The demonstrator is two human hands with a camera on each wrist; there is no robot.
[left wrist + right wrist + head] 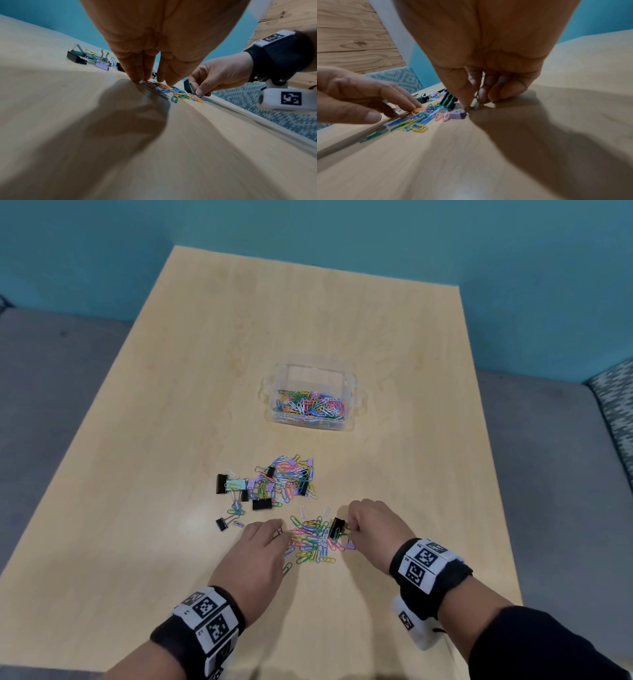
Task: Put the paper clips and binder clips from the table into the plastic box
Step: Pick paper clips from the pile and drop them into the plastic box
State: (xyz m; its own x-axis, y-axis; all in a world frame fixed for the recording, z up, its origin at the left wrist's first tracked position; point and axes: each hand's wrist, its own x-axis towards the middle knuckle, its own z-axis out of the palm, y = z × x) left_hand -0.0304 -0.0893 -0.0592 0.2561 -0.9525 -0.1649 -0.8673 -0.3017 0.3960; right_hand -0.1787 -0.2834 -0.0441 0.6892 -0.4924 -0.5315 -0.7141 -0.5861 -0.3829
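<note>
A clear plastic box (278,371) stands mid-table with several coloured paper clips in it. A far heap of paper clips and binder clips (281,481) lies in front of it. Nearer me, a smaller pile of paper clips (313,539) (164,88) (419,117) lies between my hands. My left hand (282,534) (150,79) touches the pile's left edge with straight fingers. My right hand (351,530) (474,102) pinches the wire handle of a black binder clip (336,527) (448,100) at the pile's right edge. A lilac binder clip (350,546) (457,115) lies beside it.
The light wooden table (171,440) has bare room on its left, right and far parts. Black binder clips (262,504) and a small one (221,523) lie left of the piles. A patterned cushion (613,405) sits past the table's right edge.
</note>
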